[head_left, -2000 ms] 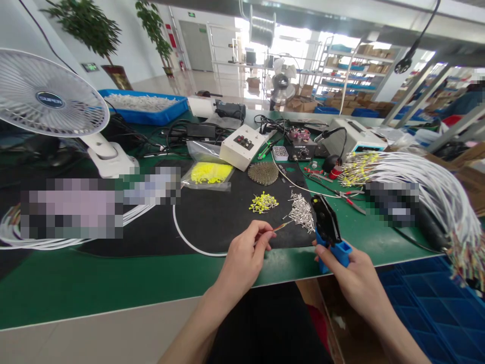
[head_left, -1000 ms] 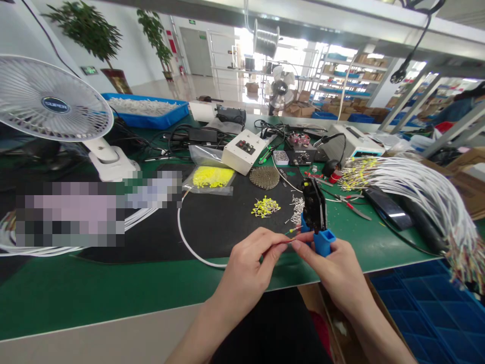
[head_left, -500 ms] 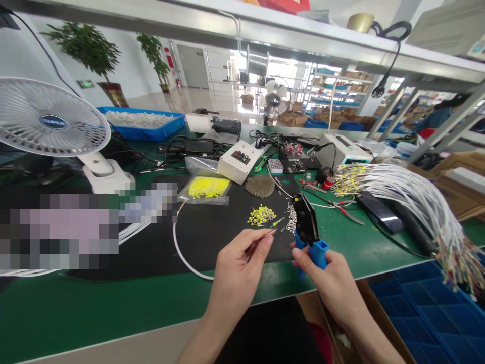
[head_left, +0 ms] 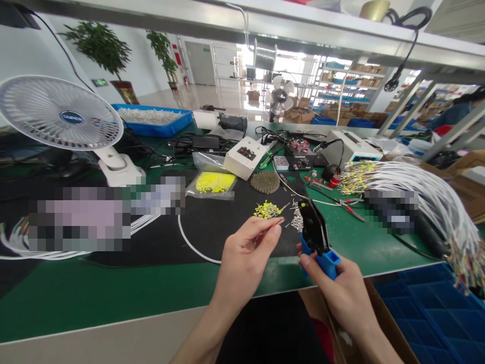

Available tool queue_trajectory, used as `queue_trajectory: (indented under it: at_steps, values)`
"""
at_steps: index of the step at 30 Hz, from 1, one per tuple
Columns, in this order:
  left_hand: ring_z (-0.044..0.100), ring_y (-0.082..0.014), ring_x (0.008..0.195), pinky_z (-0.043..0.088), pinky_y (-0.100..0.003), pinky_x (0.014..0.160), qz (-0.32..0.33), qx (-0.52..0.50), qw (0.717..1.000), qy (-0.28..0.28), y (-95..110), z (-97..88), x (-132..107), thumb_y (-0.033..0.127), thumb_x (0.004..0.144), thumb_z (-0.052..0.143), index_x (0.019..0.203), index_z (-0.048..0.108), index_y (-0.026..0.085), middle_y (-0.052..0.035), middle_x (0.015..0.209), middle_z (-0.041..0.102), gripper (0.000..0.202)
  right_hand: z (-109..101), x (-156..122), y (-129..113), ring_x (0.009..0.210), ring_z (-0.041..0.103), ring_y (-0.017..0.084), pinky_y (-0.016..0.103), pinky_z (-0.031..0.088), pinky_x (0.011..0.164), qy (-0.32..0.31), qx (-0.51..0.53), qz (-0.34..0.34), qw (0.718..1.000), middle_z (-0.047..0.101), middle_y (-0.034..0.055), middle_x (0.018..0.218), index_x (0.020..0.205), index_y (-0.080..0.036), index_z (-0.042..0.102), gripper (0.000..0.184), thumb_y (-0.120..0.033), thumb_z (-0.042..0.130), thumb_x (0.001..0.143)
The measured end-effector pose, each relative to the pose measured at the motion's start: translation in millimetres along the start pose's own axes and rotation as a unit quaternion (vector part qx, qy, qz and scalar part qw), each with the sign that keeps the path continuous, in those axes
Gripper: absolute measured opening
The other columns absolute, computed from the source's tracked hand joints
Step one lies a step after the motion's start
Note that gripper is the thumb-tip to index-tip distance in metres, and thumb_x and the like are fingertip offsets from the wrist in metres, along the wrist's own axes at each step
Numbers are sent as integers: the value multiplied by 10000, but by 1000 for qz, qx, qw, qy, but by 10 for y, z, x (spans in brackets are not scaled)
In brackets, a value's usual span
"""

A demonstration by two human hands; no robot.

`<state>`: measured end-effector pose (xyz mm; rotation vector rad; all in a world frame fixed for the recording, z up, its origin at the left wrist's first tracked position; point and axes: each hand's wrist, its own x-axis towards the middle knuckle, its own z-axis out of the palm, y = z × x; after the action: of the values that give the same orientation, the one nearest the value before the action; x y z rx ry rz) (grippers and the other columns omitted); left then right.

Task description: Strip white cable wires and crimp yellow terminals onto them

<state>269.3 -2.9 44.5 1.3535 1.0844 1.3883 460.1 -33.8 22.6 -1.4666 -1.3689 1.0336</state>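
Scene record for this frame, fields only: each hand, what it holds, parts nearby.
left hand: pinches thin wire, tip toward crimper
right hand: grips crimper by its blue handles, head pointing away
mat: yellow caps and pins just beyond the hands
far right: cables
far left: fan

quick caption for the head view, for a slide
Left hand pinches a thin wire beside the blue-handled crimping pliers gripped in the right hand, over a green workbench.

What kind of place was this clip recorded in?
Probably a factory wire-harness assembly bench: the right hand grips a crimping tool, the left hand pinches a thin wire, and a bundle of white cables lies alongside.
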Motion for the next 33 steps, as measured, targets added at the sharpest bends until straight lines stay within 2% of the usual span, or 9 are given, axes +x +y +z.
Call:
queue_trajectory:
  at_steps: [3, 6, 10, 14, 19, 22, 27, 30, 33]
  values:
    - [680, -149, 1051, 509, -222, 913, 2, 18, 1000, -17, 2, 7, -47, 344, 975, 667, 1099, 795, 272, -13, 1105, 733, 192, 23, 50, -147, 1038, 710, 287, 379, 509, 950, 59, 27, -30, 997, 782, 71, 1078, 810, -208, 765, 274, -479, 802, 833]
    - [666, -164, 1011, 509, -249, 859, -6, 30, 999, -34, -9, 20, -100, 361, 977, 659, 1130, 785, 281, -26, 1081, 719, 214, 68, 131, -317, 1089, 706, 287, 393, 517, 992, 86, 57, -54, 993, 781, 64, 1098, 875, -235, 801, 223, -442, 841, 801]
    - [639, -170, 967, 500, -282, 838, -11, 43, 997, -59, -27, 39, -150, 371, 987, 638, 1180, 768, 298, -36, 1036, 700, 243, 124, 196, -405, 1024, 720, 283, 406, 551, 941, 78, 57, -62, 993, 784, 64, 1065, 895, -240, 809, 223, -435, 845, 791]
    - [637, -162, 951, 494, -279, 822, -8, 48, 997, -66, -17, 46, -179, 364, 995, 627, 1172, 768, 310, -31, 1032, 694, 233, 144, 171, -350, 995, 722, 273, 414, 540, 958, 58, 42, -60, 996, 788, 54, 1032, 910, -247, 814, 201, -429, 816, 826]
    - [643, -139, 946, 486, -251, 819, -10, 53, 996, -77, -17, 44, -183, 362, 1000, 621, 1147, 771, 322, -6, 1032, 696, 214, 142, 135, -300, 1038, 720, 268, 399, 531, 975, 44, 48, -61, 996, 785, 46, 1087, 929, -260, 808, 196, -434, 817, 840]
    - [651, -131, 936, 485, -232, 816, -11, 48, 997, -56, -29, 44, -167, 361, 986, 646, 1086, 777, 302, 6, 1025, 712, 175, 150, 137, -281, 1095, 709, 274, 395, 518, 1001, 52, 53, -65, 995, 782, 47, 1085, 922, -257, 801, 189, -428, 817, 844]
    - [675, -147, 964, 514, -228, 853, 15, 41, 999, 17, 2, 46, -120, 336, 976, 659, 1009, 767, 250, -2, 1020, 735, 142, 153, 130, -218, 1103, 701, 286, 405, 501, 1009, 53, 41, -46, 997, 778, 59, 1120, 914, -236, 788, 232, -461, 796, 856]
    - [678, -152, 959, 519, -233, 840, 58, 89, 993, 43, 43, 35, -78, 297, 979, 653, 1015, 770, 247, -11, 1028, 740, 132, 132, 105, -162, 1065, 704, 282, 399, 491, 994, 35, 26, -37, 998, 781, 62, 1099, 929, -229, 785, 265, -488, 771, 877]
    - [681, -140, 955, 524, -223, 835, 90, 114, 987, 71, 75, 26, -31, 273, 973, 663, 1039, 769, 259, 0, 1037, 742, 125, 103, 72, -91, 1112, 684, 283, 374, 485, 977, -4, 27, -34, 999, 762, 67, 1148, 893, -217, 777, 288, -501, 732, 911]
